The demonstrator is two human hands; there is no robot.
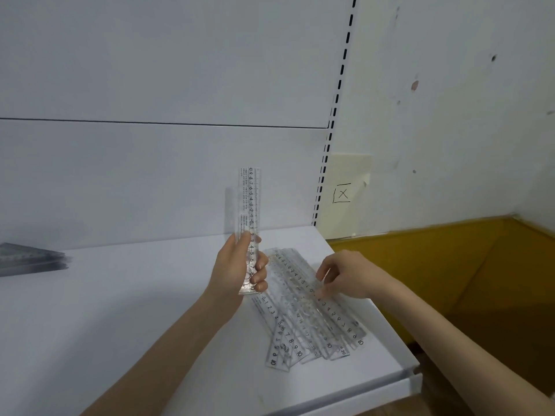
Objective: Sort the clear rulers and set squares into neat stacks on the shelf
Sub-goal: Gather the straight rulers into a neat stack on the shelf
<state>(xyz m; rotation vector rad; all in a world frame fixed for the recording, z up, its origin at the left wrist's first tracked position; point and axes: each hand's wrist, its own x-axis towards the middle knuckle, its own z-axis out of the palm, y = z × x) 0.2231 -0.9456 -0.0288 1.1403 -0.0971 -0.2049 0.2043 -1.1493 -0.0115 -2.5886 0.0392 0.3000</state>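
- The left grip is clamped on a clear ruler, with the fingers curled round its lower end and the thumb behind it.
- That ruler stands upright in the air above the shelf. Its printed numbers run down the length and its top end shows against the white back panel.
- Over to the right grip: it's down on the loose pile of rulers, fingers bent, fingertips touching the top one near its middle.
- Whether that grip has pinched a ruler or only rests on it, I cannot tell.
- The pile lies on the shelf near its right front corner. The clear rulers overlap and fan out at different angles, so it's a heap and not a neat stack.
- Far left, at the back of the shelf, there's a flat stack of set squares, blurred at the frame's edge and well apart from the rulers.
- Behind the shelf, a slotted upright runs up the right edge of the back panel.
- On the wall beside it is a hand-drawn box with an X.
- Down to the right of the shelf there's a yellow surface.
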